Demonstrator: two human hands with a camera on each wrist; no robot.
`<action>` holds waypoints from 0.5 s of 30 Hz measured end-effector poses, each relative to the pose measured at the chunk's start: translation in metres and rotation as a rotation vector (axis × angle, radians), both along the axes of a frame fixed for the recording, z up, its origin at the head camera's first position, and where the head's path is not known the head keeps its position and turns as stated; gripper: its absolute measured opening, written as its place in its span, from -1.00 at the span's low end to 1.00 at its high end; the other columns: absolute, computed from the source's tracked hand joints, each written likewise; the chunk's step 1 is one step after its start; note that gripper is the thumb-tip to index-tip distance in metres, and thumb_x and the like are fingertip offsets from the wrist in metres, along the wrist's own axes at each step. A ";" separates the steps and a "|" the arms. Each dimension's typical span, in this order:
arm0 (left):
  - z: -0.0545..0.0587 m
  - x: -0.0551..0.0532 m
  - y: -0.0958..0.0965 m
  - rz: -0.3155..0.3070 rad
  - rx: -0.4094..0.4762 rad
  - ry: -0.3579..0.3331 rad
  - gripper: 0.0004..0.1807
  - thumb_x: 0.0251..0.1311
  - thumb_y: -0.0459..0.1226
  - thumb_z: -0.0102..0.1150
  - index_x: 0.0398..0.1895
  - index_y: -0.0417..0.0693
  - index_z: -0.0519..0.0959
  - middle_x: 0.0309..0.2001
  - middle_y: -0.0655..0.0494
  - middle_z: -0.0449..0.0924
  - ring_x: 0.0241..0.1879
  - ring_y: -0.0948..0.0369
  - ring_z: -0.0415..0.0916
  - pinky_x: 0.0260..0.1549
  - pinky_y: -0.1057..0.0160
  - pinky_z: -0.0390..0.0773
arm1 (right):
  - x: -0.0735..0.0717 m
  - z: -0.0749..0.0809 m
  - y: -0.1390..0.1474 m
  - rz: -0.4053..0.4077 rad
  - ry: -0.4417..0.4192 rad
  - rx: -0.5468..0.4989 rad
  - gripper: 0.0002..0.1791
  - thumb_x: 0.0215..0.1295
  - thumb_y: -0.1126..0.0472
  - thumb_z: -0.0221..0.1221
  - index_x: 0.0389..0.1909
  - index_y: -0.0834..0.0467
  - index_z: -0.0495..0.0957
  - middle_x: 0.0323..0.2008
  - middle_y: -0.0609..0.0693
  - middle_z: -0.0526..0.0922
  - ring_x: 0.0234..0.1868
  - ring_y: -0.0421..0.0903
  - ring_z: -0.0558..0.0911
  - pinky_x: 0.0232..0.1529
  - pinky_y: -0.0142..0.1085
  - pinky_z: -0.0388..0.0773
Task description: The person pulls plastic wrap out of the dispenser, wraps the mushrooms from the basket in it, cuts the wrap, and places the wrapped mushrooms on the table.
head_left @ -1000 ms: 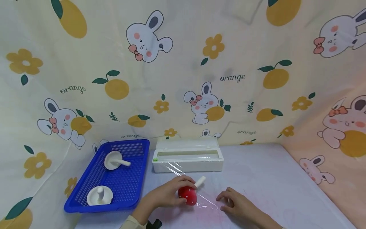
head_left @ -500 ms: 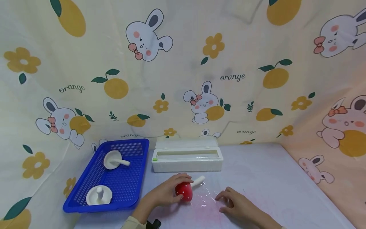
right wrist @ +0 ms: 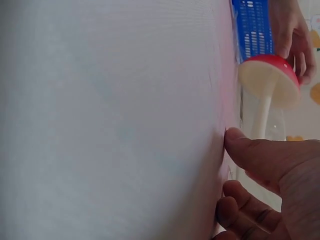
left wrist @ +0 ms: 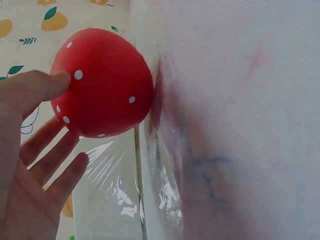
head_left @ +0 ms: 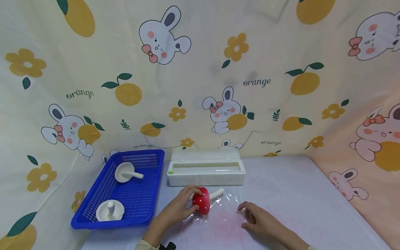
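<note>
A toy mushroom (head_left: pixel 203 201) with a white-dotted red cap and a white stem lies tilted on its side, its stem pointing right. My left hand (head_left: pixel 179 205) holds the cap between thumb and fingers; the left wrist view shows the red cap (left wrist: pixel 107 85) close up. Clear plastic film (head_left: pixel 226 211) spreads on the table beneath and right of the mushroom. By the film's right edge, my right hand (head_left: pixel 260 220) rests on the table with loosely bent fingers. In the right wrist view its thumb (right wrist: pixel 250 150) is apart from the fingers, and nothing shows between them.
Behind the hands stands a white cling film box (head_left: pixel 206 178) with its lid raised. At the left, a blue plastic basket (head_left: pixel 134 201) holds two white mushroom-like pieces (head_left: pixel 110 210) with stems. A patterned cloth (head_left: pixel 187 86) hangs behind the table.
My left hand has moved the mushroom slightly away, toward the box, and turned its stem more level. More of the film shows flat on the table. My right hand has barely moved.
</note>
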State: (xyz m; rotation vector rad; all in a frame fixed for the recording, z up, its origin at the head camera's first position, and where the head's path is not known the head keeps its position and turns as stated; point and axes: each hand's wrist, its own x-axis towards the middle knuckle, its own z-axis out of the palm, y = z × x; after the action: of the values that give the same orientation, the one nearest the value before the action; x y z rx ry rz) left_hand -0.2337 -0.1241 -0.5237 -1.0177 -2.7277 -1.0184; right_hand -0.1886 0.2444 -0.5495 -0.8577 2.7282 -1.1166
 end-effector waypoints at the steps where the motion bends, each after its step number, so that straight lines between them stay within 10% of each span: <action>1: -0.001 0.000 0.000 0.009 0.002 0.018 -0.47 0.37 -0.34 0.43 0.30 0.19 0.47 0.43 0.12 0.43 0.48 0.04 0.39 0.40 -0.05 0.52 | -0.001 -0.001 0.000 0.005 0.014 -0.008 -0.58 0.38 0.12 0.46 0.16 0.03 0.53 -0.24 -0.12 0.52 -0.36 -0.36 0.45 -0.35 -0.41 0.49; 15: -0.003 0.004 -0.002 0.095 0.001 0.069 -0.47 0.40 -0.27 0.42 0.37 0.20 0.52 0.43 0.12 0.42 0.45 0.06 0.42 0.35 -0.07 0.56 | -0.008 -0.003 0.000 -0.044 0.014 0.011 -0.70 0.38 0.17 0.46 0.02 0.04 0.58 -0.37 -0.22 0.48 -0.39 -0.36 0.43 -0.37 -0.41 0.46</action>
State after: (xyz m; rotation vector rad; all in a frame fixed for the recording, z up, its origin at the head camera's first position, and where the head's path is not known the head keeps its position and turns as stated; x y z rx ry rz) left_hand -0.2301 -0.1259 -0.5267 -0.8964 -2.6910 -0.9514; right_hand -0.1962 0.2446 -0.5527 -0.8113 2.7747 -1.1064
